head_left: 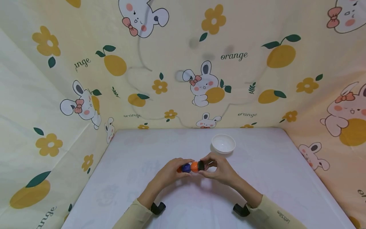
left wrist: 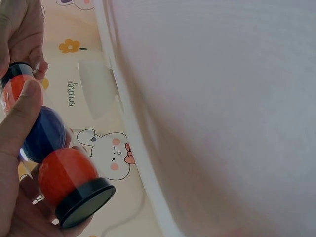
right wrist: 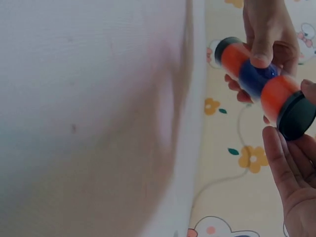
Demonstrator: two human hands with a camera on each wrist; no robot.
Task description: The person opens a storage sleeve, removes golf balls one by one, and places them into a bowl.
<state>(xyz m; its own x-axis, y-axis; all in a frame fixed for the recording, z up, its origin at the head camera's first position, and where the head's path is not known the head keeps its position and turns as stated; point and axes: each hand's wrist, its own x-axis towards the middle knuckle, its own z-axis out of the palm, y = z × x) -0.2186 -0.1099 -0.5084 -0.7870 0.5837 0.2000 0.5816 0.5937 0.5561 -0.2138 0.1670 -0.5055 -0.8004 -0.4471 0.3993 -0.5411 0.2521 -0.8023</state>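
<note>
Both hands hold a clear tube [head_left: 191,167] above the middle of the white worktop [head_left: 274,178], level and lengthwise between them. The left hand [head_left: 170,172] wraps its fingers round the tube's body, where two orange balls flank a blue ball [left wrist: 45,132]. The right hand [head_left: 218,168] pinches the black cap [right wrist: 296,115] at its end. A white bowl [head_left: 223,143] stands just beyond, toward the far edge. The step in hand looks like working that cap; the next move calls for a steady left grip while the right twists or pulls.
</note>
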